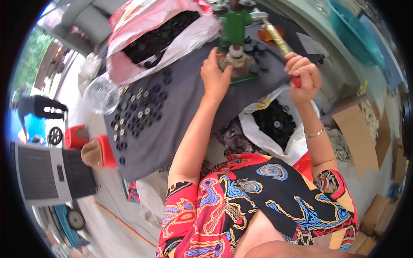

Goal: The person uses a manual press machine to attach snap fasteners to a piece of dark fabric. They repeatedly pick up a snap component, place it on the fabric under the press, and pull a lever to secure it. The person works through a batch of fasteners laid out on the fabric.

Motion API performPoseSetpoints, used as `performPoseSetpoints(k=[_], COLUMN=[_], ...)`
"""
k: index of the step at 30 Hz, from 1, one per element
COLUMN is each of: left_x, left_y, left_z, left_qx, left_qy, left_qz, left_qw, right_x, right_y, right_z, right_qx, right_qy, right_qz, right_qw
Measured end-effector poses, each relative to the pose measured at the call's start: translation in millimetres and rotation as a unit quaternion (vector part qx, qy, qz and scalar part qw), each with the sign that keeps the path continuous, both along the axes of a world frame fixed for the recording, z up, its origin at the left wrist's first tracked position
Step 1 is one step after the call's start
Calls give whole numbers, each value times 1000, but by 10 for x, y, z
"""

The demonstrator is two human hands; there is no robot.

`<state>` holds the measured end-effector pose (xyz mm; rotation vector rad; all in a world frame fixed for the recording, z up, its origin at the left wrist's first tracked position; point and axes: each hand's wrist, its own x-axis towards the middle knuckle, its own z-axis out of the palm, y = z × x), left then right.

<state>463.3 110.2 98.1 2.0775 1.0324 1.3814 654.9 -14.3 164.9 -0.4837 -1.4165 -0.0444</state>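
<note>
A green hand press (234, 29) stands at the far edge of the cloth-covered table, with a pale round fitting (236, 53) under its ram. My right hand (306, 77) is wrapped round the red end of the press's lever (277, 38), whose upper part is yellow. At the left side of the fitting, my left hand (216, 76) curves its thumb and fingers about the work spot; what lies between them is hidden. Several black round caps (260, 50) lie just right of the press. More small black round pieces (140, 115), some with pale centres, are spread across the cloth at left.
A pink-and-white sack (206, 31) full of black pieces lies open at the back left. Nearer me, a white sack (249, 124) holds more black caps. Red stools (76, 136) and a grey box (36, 172) stand at left; a teal basin (357, 36) is at far right.
</note>
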Motion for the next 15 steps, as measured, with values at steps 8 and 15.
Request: performPoseSetpoints(k=[8,15], left_x=[-1386,-2358], left_y=[-438,-656], left_z=[102,-181], left_qx=[129,141], left_qy=[114,337], left_qz=[134,260], left_qw=[976,894], right_x=[89,374], right_y=[-78,278], right_z=[369,1089], right_qx=[-85,-64], right_qy=[4,-118], right_qz=[2,-221], right_qw=[996,966])
